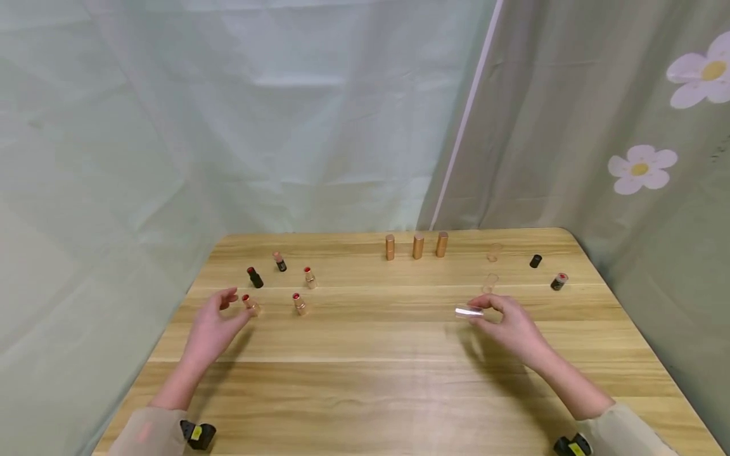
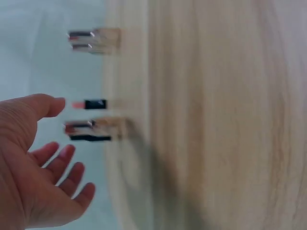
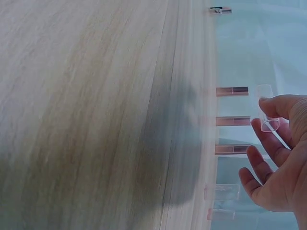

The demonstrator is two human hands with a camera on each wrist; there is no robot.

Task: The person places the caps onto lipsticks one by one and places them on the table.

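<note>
My left hand (image 1: 213, 326) reaches over the left side of the table, fingers relaxed and thumb spread away from them. Between thumb and fingers in the head view stands an uncapped red lipstick in a gold tube (image 1: 251, 306). The left wrist view has thumb and fingertips apart, with nothing between them. At the right, my right hand (image 1: 516, 326) pinches a clear lipstick cap (image 1: 464, 311) between thumb and fingers, held sideways above the table. Seen in the right wrist view, this clear cap (image 3: 265, 92) is hollow, with its round pink-tinted rim near the fingers.
Near the left hand stand gold lipsticks (image 1: 299, 304) (image 1: 310, 278), a black lipstick (image 1: 255, 278) and a pink one (image 1: 280, 262). Three rose-gold tubes (image 1: 418, 246) line the back. Clear caps (image 1: 493, 253), a black cap (image 1: 535, 261) and a black-based lipstick (image 1: 559, 282) stand right.
</note>
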